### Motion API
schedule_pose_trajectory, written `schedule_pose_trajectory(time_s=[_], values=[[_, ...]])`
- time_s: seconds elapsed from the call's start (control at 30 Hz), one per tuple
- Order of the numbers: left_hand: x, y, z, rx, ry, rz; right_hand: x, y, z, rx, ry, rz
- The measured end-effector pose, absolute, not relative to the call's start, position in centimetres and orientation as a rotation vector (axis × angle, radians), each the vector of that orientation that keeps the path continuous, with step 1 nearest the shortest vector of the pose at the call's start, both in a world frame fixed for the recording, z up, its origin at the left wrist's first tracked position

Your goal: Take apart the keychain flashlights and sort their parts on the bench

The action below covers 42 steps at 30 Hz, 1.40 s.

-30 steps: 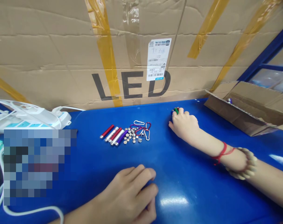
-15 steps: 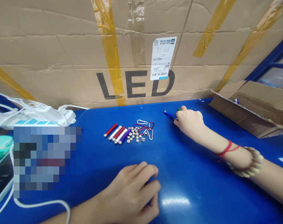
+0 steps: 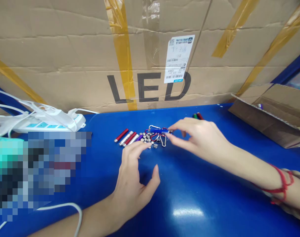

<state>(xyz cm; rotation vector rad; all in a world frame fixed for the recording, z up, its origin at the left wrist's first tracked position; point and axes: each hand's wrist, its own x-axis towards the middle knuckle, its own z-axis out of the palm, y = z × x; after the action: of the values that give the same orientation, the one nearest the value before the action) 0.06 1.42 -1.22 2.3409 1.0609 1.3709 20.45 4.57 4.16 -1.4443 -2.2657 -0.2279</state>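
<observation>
My right hand pinches a small blue flashlight by one end between thumb and fingers, holding it sideways above the carabiner clips. My left hand is raised nearer to me, its thumb and fingers apart and nothing between them. Beyond its fingertips, a row of red, silver and purple flashlights lies slanted on the blue table. Several silver button cells are heaped between that row and the clips. A green flashlight and a red one show partly behind my right hand.
A large carton marked LED stands along the table's back edge. At right is an open cardboard box. On the left are a white power strip with cables and a blurred-out area. A white cable crosses my left forearm.
My right hand has moved left with the blue flashlight, from the right side to over the clips. My left hand has risen forward and uncurled. The view has shifted slightly.
</observation>
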Motion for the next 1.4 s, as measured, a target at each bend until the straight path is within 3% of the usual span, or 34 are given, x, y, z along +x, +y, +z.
schedule_pose_trajectory(time_s=[0.17,0.37,1.03,1.4], values=[[0.1,1.4,-1.0,2.485,1.184,1.178,19.4,3.3,4.2,-1.006,-2.523,0.421],[-0.1,1.5,-1.1,2.444,1.047,0.811,19.1,3.0,4.3,-0.919,-2.5,0.633],[0.1,1.7,-0.7,1.939,1.248,0.733,19.3,3.2,3.7,-0.95,-2.551,0.184],[-0.2,1.4,-0.7,1.821,1.145,0.837,19.5,3.5,3.6,-0.802,-2.417,0.293]])
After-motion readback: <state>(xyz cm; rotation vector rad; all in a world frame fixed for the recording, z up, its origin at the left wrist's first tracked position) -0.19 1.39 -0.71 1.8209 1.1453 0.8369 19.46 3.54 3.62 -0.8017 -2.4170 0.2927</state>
